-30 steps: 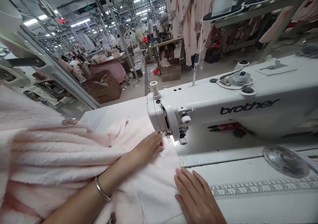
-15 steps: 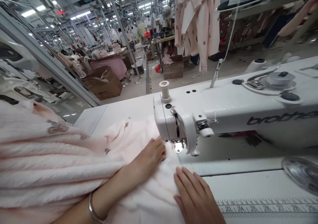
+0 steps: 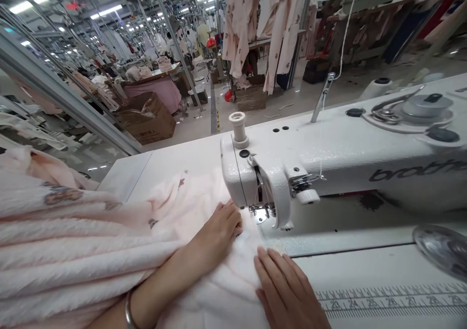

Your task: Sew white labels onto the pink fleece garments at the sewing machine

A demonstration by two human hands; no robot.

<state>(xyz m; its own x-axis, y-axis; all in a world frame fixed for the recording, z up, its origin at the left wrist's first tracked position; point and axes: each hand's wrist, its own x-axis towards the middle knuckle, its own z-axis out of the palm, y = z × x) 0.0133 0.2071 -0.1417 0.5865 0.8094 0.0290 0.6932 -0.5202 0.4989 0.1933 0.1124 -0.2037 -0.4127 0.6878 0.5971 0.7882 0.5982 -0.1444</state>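
A pale pink fleece fabric (image 3: 215, 290) with small brown printed figures lies over the sewing machine bed and bunches up in thick folds on the left. My left hand (image 3: 222, 224) is closed on the fabric just left of the presser foot, its fingers curled and the tips partly hidden. My right hand (image 3: 286, 285) rests flat with fingers stretched out along the fabric's right edge, nearer to me. The white sewing machine (image 3: 270, 154) stands over the cloth. Its lit needle area (image 3: 260, 216) is just beyond both hands.
A printed ruler strip (image 3: 390, 302) runs along the table's front right. A clear round disc (image 3: 440, 248) lies at the right. Behind the table are a cardboard box (image 3: 149, 117), hanging pink garments (image 3: 273, 32) and a slanted metal rail (image 3: 69, 88).
The view has shifted slightly, so the hanging garments appear farther left and a bit higher. Both hands keep nearly the same place on the fabric, beside the needle area.
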